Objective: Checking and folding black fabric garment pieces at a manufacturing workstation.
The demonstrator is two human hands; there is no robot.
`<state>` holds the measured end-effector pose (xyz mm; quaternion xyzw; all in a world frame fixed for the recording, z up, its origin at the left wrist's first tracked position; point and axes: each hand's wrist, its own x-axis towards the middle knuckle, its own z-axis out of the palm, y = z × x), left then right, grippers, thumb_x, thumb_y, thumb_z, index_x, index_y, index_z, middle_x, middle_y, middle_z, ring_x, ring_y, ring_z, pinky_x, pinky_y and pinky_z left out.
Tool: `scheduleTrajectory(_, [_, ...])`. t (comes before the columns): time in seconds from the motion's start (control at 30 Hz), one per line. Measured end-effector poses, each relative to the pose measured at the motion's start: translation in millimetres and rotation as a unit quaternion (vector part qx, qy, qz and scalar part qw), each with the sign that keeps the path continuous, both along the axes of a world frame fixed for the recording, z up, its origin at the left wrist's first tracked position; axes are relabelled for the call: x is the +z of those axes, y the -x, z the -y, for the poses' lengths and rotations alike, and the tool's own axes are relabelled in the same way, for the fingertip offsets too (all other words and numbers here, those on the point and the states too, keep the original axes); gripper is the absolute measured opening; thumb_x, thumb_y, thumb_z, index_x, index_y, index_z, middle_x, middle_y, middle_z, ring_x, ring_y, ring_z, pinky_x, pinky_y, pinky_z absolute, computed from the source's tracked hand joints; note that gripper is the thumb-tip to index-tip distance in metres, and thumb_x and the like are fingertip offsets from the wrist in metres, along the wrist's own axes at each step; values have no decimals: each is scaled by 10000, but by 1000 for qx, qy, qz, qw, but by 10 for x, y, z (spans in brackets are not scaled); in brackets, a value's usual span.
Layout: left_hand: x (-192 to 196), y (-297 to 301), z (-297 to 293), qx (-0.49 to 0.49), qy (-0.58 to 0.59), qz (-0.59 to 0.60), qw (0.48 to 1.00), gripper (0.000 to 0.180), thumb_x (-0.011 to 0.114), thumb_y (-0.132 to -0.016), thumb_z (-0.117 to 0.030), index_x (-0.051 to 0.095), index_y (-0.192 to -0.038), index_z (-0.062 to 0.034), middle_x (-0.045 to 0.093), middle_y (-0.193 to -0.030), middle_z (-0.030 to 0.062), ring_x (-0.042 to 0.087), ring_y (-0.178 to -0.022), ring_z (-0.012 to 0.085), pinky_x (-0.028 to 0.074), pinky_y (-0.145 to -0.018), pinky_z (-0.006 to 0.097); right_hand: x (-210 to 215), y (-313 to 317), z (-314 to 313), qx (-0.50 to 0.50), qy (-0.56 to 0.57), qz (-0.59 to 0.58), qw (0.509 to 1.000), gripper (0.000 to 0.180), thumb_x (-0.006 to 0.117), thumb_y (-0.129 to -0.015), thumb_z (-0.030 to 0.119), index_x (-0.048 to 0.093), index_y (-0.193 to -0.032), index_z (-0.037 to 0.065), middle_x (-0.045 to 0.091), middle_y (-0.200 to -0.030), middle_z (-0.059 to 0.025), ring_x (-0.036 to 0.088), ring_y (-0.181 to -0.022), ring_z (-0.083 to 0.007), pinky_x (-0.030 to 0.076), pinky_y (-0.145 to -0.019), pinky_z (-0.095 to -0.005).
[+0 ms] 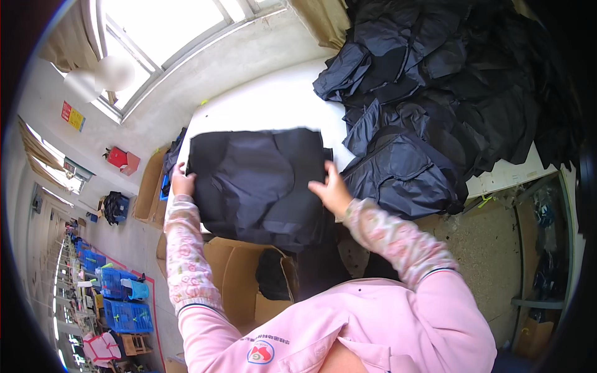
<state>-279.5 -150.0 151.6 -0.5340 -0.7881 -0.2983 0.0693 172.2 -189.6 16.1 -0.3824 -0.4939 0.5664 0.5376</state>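
Observation:
A folded black garment [255,180], apparently several layers thick, spreads flat in front of me over the near edge of the white table. It has a smooth, shinier panel in its middle, and its far edge is slightly blurred. My left hand [182,182] grips its left side. At the right side my right hand [333,190] holds the edge, thumb on top and the other fingers partly hidden. Just right of that hand lies a crumpled dark garment [404,174] at the front of a large pile of black garments [448,81].
The white table [249,102] runs below a window [168,31]. An open cardboard box [233,267] with black cloth stands between me and the table. Another carton [151,186] is at the table's left end. Blue crates [127,316] line the floor at far left.

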Motion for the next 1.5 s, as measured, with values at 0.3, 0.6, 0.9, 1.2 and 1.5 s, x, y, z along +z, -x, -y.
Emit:
scheduleTrajectory(0.3, [-1392,-2665,559,-338,215,-118,909,803,642,-810,-578,344,-1472,-235,212,-1556,185,156,-1453,365,126,-1094,669,-888,65,-31,-109,56,139,983,689,766,-767,195,388,-1308,-5,624,-1083,-223,636,-999,-332,502,-879,-382])
scheduleTrajectory(0.6, [-1573,-2510,557,-337,195,-10,921,779,600,-846,-581,323,-1486,-235,199,-1572,153,174,-1453,336,105,-1118,624,804,-1987,351,-218,-234,457,830,352,712,-791,140,583,-1099,31,602,-1049,-145,574,-1006,-334,459,-873,-386])
scheduleTrajectory(0.9, [-1131,-2827,442,-394,85,26,915,643,728,-819,-377,488,-1355,-117,411,-1438,171,411,-1300,367,344,-1064,480,631,-3064,818,-198,-25,597,777,358,729,-743,139,632,-1075,45,635,-998,-132,593,-959,-338,468,-815,-426])
scheduleTrajectory(1.2, [-307,-4395,642,-435,256,733,456,534,525,-978,-251,317,-1440,-80,557,-1289,109,615,-1076,207,507,-901,338,1322,-1616,907,-22,-486,467,738,103,604,-773,124,632,-872,114,536,-816,-41,539,-766,-244,440,-698,-358])
scheduleTrajectory(1.5, [76,-4009,338,-434,175,711,524,353,534,-867,62,560,-1210,-18,660,-1096,77,659,-907,160,534,-826,287,1711,-2648,929,-171,-311,430,830,654,647,-697,-80,523,-1318,83,447,-1403,-155,441,-1276,-341,359,-1058,-394])
